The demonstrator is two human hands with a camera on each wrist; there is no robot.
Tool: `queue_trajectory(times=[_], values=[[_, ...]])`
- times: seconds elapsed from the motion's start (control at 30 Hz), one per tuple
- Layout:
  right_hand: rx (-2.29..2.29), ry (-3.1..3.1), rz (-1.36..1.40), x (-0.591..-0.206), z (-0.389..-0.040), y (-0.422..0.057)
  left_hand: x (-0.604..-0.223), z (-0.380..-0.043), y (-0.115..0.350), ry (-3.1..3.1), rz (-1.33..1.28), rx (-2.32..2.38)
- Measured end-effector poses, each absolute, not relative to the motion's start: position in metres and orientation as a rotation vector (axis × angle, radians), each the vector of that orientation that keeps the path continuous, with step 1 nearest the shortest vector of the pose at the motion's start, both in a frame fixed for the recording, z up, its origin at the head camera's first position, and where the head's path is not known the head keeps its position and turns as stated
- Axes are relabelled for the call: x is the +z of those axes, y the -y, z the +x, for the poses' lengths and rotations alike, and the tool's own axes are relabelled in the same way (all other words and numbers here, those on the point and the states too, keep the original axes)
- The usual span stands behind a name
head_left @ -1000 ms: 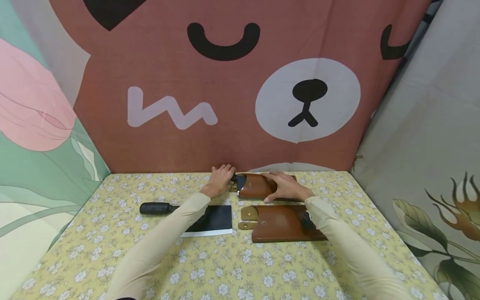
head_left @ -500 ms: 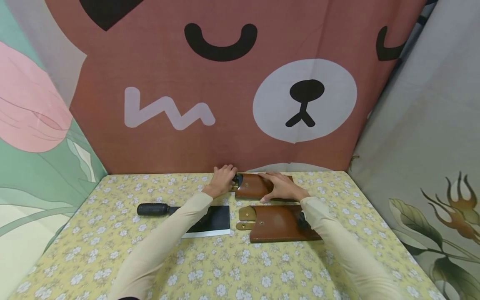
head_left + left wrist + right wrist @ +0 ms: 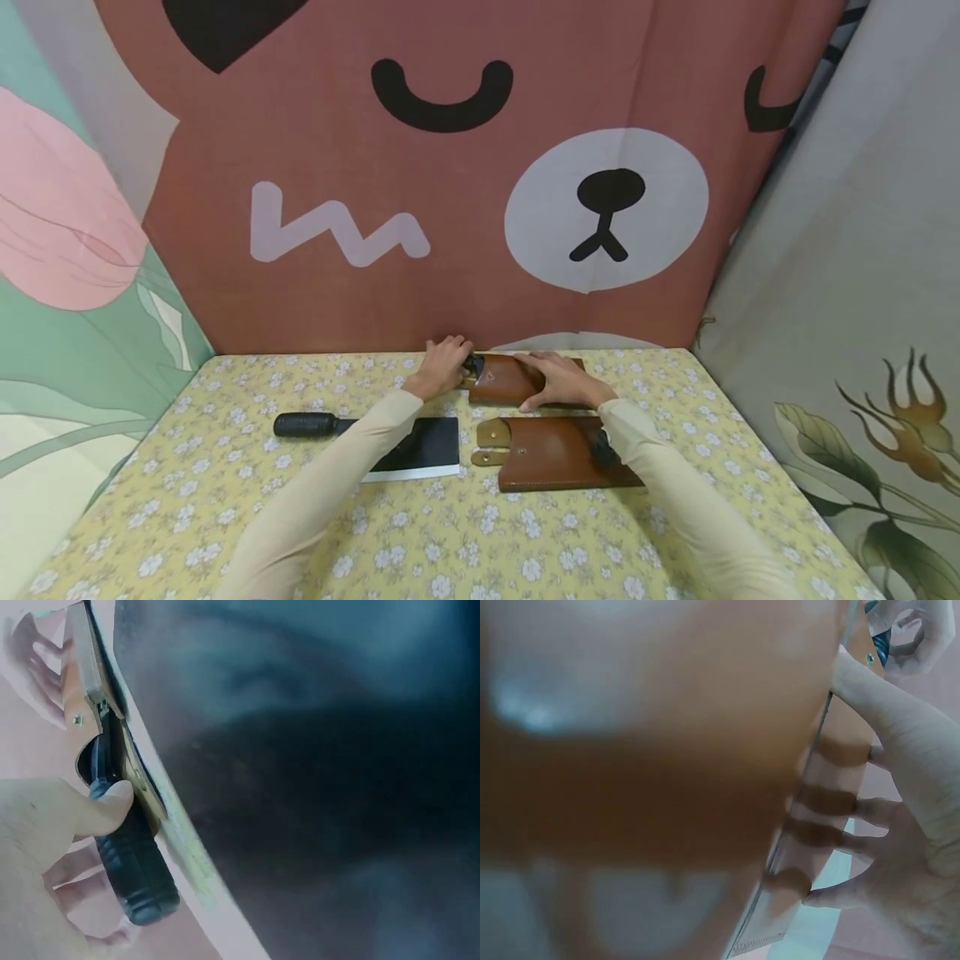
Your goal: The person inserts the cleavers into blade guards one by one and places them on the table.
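At the back of the table, a brown leather sheath lies with a knife inside it, most of the blade hidden. The left hand grips the knife's black ribbed handle, thumb on top near the sheath's mouth. Across the sheath's right part the right hand holds it, thumb at the near edge and fingers spread over its face. Nearer, a cleaver with a black blade and bright edge lies partly under the left sleeve. A larger brown sheath lies to its right, its right end behind the right sleeve.
Tan snap straps stick out of the larger sheath toward the cleaver. The flowered yellow tablecloth covers the table. A bear-print cloth rises right behind the back edge, with patterned hangings on both sides.
The left hand has pushed the knife deeper into the sheath, so less blade shows at the mouth. The right hand keeps its hold. The head view has shifted slightly.
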State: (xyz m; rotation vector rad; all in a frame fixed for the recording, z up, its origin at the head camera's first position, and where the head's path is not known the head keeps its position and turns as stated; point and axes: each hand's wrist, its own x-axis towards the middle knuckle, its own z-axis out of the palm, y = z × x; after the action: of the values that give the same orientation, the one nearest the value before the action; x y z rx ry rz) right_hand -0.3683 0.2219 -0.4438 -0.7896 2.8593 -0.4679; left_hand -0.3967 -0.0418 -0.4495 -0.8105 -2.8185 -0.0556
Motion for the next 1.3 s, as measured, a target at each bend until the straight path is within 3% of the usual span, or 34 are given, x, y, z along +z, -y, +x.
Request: queue_trajectory(times=[0.8,1.3], values=[[-0.528,-2.883,-0.851,-0.439,-0.349,-0.223,-0.451,-0.388,0.098,2.682,-0.893,-0.344],[-0.668,-2.837,-0.869,-0.429,-0.313,-0.227,-0.434,-0.365,0.135,2.641,-0.908,-0.370]])
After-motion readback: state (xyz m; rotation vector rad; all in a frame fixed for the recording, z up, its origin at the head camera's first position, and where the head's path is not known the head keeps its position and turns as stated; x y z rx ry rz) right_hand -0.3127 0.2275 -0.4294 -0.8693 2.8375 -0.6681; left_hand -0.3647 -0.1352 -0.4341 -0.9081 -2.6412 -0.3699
